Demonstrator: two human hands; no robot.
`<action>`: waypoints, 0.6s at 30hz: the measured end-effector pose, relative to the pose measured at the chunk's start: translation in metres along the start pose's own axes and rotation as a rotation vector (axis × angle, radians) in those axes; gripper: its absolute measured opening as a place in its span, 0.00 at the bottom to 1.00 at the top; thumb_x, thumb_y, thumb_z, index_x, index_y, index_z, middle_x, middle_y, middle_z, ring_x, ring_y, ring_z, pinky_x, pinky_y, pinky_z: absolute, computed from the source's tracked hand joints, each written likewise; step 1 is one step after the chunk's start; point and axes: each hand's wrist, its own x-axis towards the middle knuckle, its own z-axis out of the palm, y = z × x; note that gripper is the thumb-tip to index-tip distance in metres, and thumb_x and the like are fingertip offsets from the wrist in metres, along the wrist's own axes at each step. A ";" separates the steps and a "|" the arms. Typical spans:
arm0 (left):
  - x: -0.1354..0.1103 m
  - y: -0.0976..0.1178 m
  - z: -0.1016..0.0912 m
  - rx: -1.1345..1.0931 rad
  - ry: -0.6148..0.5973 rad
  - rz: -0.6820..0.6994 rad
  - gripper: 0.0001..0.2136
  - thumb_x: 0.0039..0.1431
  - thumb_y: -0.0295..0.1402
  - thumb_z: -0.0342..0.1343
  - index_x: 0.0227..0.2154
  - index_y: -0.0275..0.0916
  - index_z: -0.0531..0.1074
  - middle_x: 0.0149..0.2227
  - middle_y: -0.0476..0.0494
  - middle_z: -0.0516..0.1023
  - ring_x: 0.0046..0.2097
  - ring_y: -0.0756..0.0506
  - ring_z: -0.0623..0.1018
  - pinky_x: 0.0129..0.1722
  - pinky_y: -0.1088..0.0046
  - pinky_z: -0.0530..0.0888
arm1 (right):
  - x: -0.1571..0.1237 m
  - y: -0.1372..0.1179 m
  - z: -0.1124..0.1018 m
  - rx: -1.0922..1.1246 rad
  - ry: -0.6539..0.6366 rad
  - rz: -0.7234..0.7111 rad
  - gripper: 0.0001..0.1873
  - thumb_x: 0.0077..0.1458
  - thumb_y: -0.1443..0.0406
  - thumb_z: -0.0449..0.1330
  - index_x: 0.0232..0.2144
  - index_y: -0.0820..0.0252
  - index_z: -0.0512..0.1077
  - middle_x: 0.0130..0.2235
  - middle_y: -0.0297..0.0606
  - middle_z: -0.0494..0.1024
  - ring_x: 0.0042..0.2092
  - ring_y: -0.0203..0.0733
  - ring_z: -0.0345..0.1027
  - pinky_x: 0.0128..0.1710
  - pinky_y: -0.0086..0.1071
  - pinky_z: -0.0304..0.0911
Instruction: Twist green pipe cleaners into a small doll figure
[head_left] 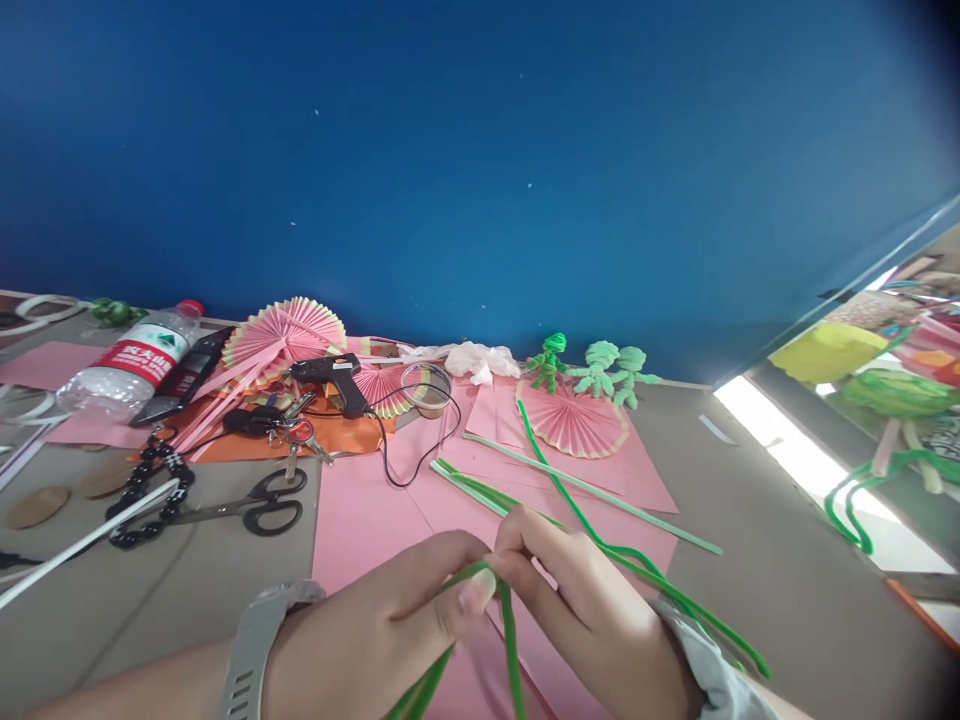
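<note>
Both hands meet over pink paper at the lower middle of the view. My left hand [405, 610] pinches green pipe cleaners [511, 640] between thumb and fingers; their ends hang down below. My right hand [577, 590] is closed against the same bundle, its fingertips touching those of the left hand. More green pipe cleaners [705, 605] lie on the table beside and behind the right hand. A pale green pipe cleaner [600, 487] rests across the pink paper [375, 530]. The exact grip point is partly hidden by the fingers.
At the left are a plastic bottle [142, 365], black scissors [270, 503], keys [304, 432] and a beaded bracelet [142, 500]. A glue gun [337, 378] lies near pink paper fans [289, 335]. Small green pipe-cleaner figures [596, 370] stand by the blue partition [480, 180].
</note>
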 end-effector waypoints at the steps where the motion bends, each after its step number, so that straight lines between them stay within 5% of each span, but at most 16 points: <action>1: 0.000 0.000 0.001 0.004 0.008 0.001 0.11 0.60 0.39 0.45 0.37 0.42 0.68 0.37 0.48 0.74 0.40 0.47 0.72 0.42 0.75 0.68 | 0.001 0.000 -0.001 0.022 0.008 -0.006 0.13 0.61 0.65 0.45 0.24 0.58 0.57 0.22 0.28 0.63 0.24 0.32 0.55 0.24 0.25 0.53; 6: 0.004 0.000 0.007 -0.244 -0.149 0.011 0.11 0.61 0.38 0.45 0.42 0.41 0.66 0.40 0.44 0.73 0.44 0.46 0.72 0.44 0.70 0.68 | 0.002 0.000 -0.006 0.042 0.001 0.027 0.14 0.61 0.64 0.46 0.23 0.58 0.58 0.21 0.27 0.62 0.23 0.31 0.54 0.22 0.24 0.52; 10: 0.002 -0.004 0.010 -0.383 -0.165 -0.102 0.13 0.61 0.42 0.41 0.36 0.40 0.66 0.29 0.47 0.72 0.33 0.49 0.74 0.37 0.73 0.71 | 0.003 -0.001 -0.010 -0.040 -0.040 0.045 0.12 0.61 0.67 0.46 0.24 0.58 0.59 0.23 0.28 0.66 0.25 0.32 0.58 0.25 0.25 0.54; 14: -0.003 -0.008 0.008 -0.200 -0.041 -0.138 0.15 0.60 0.45 0.41 0.34 0.41 0.68 0.24 0.51 0.67 0.26 0.50 0.69 0.25 0.78 0.68 | 0.004 -0.001 -0.012 -0.141 -0.064 0.017 0.12 0.60 0.69 0.44 0.24 0.58 0.58 0.25 0.30 0.67 0.26 0.34 0.59 0.26 0.26 0.54; 18: -0.003 -0.007 0.006 0.047 0.071 -0.039 0.10 0.57 0.41 0.48 0.33 0.42 0.70 0.28 0.48 0.72 0.31 0.47 0.72 0.28 0.77 0.66 | 0.003 0.000 -0.009 -0.173 -0.036 -0.010 0.12 0.62 0.68 0.42 0.26 0.57 0.56 0.24 0.30 0.66 0.26 0.34 0.58 0.26 0.27 0.53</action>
